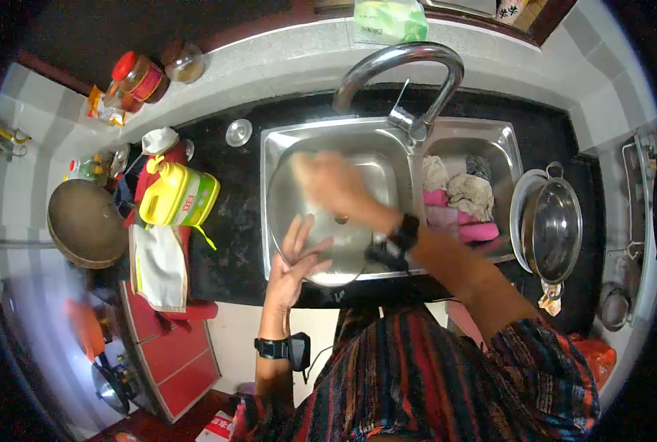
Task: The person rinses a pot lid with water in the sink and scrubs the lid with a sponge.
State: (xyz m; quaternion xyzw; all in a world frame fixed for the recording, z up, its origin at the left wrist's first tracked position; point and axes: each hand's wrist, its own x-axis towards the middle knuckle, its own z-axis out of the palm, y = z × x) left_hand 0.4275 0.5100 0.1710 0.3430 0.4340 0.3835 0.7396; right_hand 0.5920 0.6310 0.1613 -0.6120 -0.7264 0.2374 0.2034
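Note:
A wide, round, shiny metal basin (358, 254) is tilted inside the left sink bowl, its near rim reaching the front edge. My left hand (296, 261) grips this rim at the lower left, with fingers spread along the inner wall. Over the basin's upper part, my right hand (332, 180) is smeared by motion. Its fingers are curled around something pale that I cannot make out. The curved chrome faucet (446, 66) arches above the sink, and no stream of water can be made out.
Wet cloths (465, 195) and pink gloves (479, 231) lie in the right sink bowl. Metal pans (553, 228) stand right of it. On the left are a yellow jug (168, 193), a draped white cloth (159, 269), a wok (85, 223) and a small metal lid (239, 132).

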